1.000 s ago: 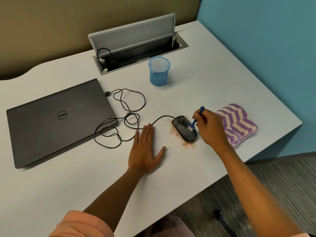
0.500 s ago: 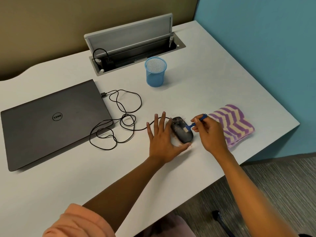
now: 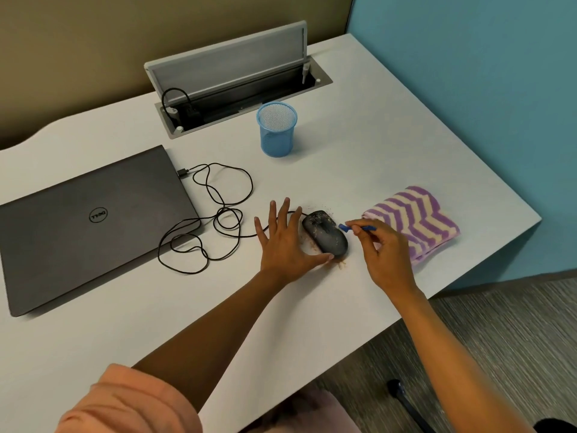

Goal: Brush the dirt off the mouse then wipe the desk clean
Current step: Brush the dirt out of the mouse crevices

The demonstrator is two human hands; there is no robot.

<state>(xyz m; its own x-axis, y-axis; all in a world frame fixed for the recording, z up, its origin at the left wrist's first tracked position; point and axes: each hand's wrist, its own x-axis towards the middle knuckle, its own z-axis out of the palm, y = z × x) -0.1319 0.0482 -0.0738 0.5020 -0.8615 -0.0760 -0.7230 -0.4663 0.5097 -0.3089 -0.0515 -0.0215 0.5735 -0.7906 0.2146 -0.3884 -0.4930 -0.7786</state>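
Head-camera view looks down on a white rectangular desk that fills most of the frame. On its left part lies a closed dark grey laptop, and behind it a grey metal cable hatch stands open in the desktop. A purple-and-cream striped cloth, folded, rests near the right edge, and a blue mesh pen cup stands upright further back. A thin black cable loops loosely between laptop and mouse. The person's left hand lies flat with fingers spread, gripping nothing, its thumb tip touching the near end of the mouse. The right hand is closed in a pinch on a small blue brush, whose head sits just beside the mouse's right flank (contact cannot be told). The dark grey computer mouse, speckled with pale marks, sits between the two hands. Reddish-brown dirt is scattered on the desk at its near end.
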